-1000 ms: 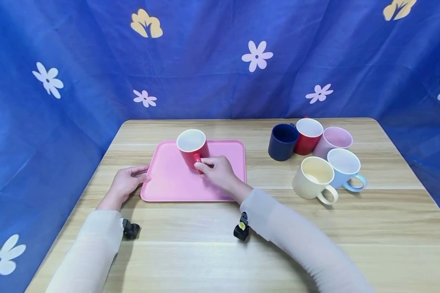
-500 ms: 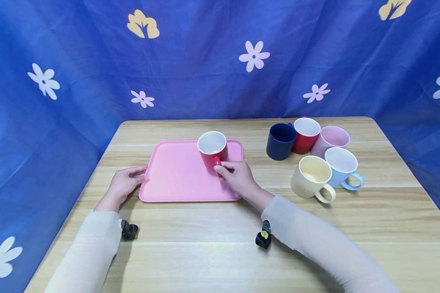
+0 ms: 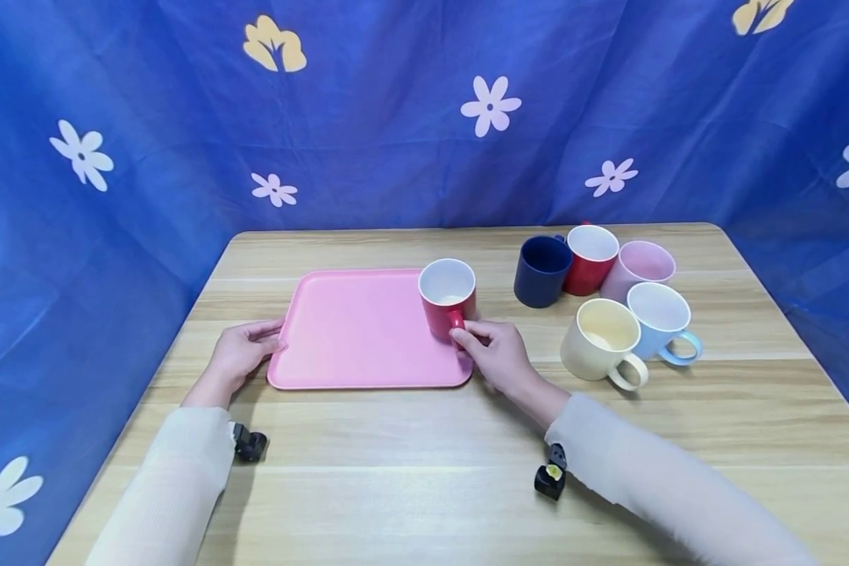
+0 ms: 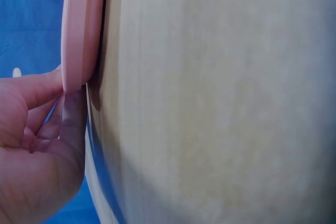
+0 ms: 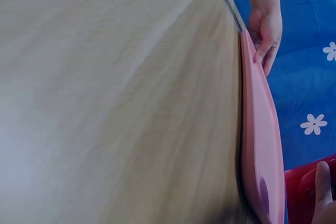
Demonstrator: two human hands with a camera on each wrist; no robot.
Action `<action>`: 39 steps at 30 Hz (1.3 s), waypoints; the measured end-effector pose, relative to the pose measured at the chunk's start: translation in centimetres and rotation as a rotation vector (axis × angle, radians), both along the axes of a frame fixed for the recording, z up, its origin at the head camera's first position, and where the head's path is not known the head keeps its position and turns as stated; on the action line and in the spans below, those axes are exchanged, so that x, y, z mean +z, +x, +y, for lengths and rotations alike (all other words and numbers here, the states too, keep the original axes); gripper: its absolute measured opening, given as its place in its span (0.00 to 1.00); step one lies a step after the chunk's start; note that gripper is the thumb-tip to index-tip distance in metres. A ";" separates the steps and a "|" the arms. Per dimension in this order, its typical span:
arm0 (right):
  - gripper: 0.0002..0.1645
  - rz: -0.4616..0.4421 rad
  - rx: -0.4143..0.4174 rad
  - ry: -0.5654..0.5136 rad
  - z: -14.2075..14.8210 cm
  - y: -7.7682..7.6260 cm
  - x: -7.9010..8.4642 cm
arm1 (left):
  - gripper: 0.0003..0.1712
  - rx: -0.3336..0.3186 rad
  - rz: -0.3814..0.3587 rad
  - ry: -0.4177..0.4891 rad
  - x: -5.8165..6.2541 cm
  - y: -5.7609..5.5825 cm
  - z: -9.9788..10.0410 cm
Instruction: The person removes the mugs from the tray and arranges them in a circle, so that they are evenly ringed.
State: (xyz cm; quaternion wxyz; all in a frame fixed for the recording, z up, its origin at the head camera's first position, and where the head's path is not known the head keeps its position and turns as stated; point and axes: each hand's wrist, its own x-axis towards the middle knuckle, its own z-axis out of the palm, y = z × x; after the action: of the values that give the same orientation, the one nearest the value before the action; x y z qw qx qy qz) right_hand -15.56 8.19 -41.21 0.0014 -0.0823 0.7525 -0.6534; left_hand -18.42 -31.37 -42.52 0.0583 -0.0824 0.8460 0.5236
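By its handle, a red mug [image 3: 442,316] with a white inside is held in my right hand [image 3: 504,355], thumb and fingers pinching it. The mug is upright over the right side of the pink tray [image 3: 354,330]; whether its base touches the tray I cannot tell. At the tray's left edge, my left hand [image 3: 240,354] grips the rim. In the left wrist view the thumb lies on the tray rim [image 4: 79,30] and the fingers are on its underside. Only a bit of the mug [image 5: 300,198] shows in the right wrist view.
Several mugs stand close together at the right: dark blue [image 3: 540,275], red [image 3: 586,271], pink [image 3: 633,271], light blue [image 3: 656,318] and cream [image 3: 597,346]. They stand on a wooden table [image 3: 396,487]. A blue flowered cloth [image 3: 396,118] hangs behind it.
My right hand has moved the red mug to the right, from the middle of the tray to its right side. The left hand has stayed at the tray's left edge.
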 end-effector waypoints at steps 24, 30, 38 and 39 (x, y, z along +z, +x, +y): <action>0.14 0.008 -0.106 -0.115 5.5 2.0 -1.7 | 0.28 0.008 0.001 0.000 -0.1 -0.1 0.0; 0.14 0.042 -0.162 -0.123 6.1 2.2 -2.0 | 0.28 0.010 -0.004 0.006 0.0 -0.1 0.1; 0.13 0.047 -0.234 -0.161 6.3 2.5 -2.3 | 0.28 0.009 -0.009 0.001 0.0 -0.1 0.0; 0.13 0.041 -0.242 -0.168 6.4 2.6 -2.4 | 0.28 0.009 -0.009 0.001 0.0 -0.1 0.0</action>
State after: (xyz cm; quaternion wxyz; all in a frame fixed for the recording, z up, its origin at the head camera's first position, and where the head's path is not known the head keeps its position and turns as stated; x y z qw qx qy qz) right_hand -12.99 14.56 -43.60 -0.0997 -0.0040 0.6994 -0.7077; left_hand -18.53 -31.33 -42.53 0.0599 -0.0886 0.8451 0.5239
